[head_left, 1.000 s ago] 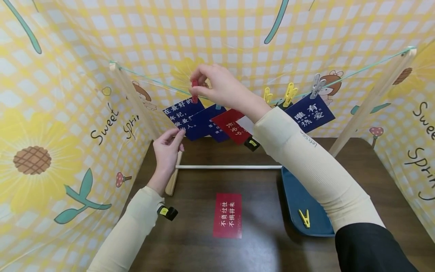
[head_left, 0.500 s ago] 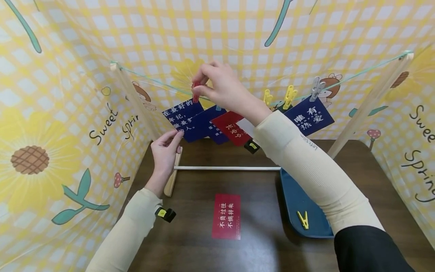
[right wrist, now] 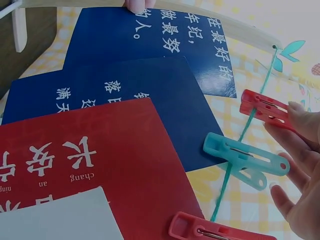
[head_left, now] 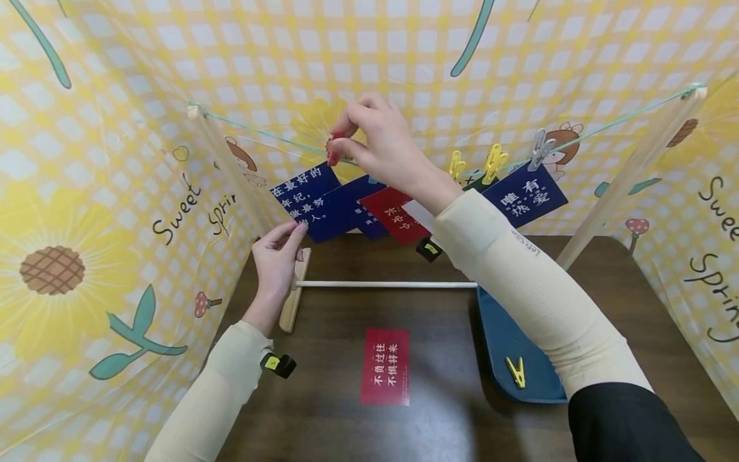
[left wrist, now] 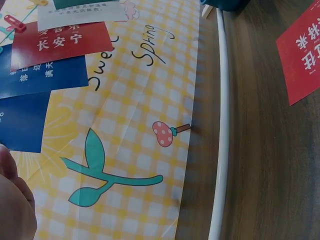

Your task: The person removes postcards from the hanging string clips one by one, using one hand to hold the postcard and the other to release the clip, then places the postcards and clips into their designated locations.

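Observation:
My left hand [head_left: 275, 260] pinches the lower left corner of a dark blue card [head_left: 300, 196] with white writing, at the left of the row. My right hand [head_left: 385, 146] pinches the handles of a red clothespin [right wrist: 265, 107], which sits on the green string [right wrist: 268, 75]. In the right wrist view, the card's edge lies apart from this clothespin. Beside it, a turquoise clothespin [right wrist: 240, 150] grips the string by a second blue card [right wrist: 135, 80]. A red card [right wrist: 100, 130] overlaps that one, near another red clothespin [right wrist: 200, 227].
Wooden posts [head_left: 632, 173] hold the string at both ends. Yellow clothespins [head_left: 494, 163] and a grey clothespin [head_left: 541, 149] hang further right. On the table lie a red card [head_left: 385, 367] and a blue tray [head_left: 491, 346] with a yellow clothespin [head_left: 516, 372]. A white rod [head_left: 387, 284] crosses behind.
The left blue card has slid slightly left with my left hand, away from the red clothespin that overlapped its upper corner. My right hand and the clothespin have risen a little.

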A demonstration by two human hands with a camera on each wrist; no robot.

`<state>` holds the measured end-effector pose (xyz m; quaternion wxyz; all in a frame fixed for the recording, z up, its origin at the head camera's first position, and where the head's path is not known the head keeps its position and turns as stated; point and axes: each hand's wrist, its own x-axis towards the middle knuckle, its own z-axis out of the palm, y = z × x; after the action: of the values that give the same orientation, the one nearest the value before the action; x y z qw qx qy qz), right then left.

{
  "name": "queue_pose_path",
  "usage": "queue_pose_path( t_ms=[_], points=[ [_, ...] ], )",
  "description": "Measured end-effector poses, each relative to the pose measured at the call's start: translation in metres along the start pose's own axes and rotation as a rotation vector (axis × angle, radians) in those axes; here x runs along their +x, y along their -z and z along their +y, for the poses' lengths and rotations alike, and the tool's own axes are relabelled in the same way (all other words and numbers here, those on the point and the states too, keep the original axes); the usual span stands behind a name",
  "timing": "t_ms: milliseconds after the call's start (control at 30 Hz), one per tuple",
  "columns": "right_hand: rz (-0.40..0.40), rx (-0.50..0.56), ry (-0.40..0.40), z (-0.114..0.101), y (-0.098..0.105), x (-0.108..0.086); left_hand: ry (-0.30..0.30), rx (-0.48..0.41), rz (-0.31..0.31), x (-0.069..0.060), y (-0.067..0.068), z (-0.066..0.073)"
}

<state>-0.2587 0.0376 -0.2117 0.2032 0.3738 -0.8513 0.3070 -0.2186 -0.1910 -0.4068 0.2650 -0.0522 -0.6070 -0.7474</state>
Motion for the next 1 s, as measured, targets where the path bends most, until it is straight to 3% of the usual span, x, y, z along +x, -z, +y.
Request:
queue_pose_path(
  t_ms=[200, 500, 767, 1000],
  points=[
    [0.067, 0.03, 0.04, 0.0, -0.002, -0.002, 0.016, 0.016, 0.029, -0.001, 0.005, 0.002],
    [0.1, 0.013, 0.052, -0.002, -0.001, -0.003, 0.048, 0.011, 0.073, -0.002, 0.014, 0.004],
    [0.131, 0.029, 0.012, -0.003, 0.0, -0.006, 0.044, 0.03, 0.077, -0.004, 0.024, 0.001],
    [0.196, 0.028, 0.07, 0.0, 0.0, -0.009, 0.032, 0.039, 0.075, -0.006, 0.03, 0.003]
  ],
)
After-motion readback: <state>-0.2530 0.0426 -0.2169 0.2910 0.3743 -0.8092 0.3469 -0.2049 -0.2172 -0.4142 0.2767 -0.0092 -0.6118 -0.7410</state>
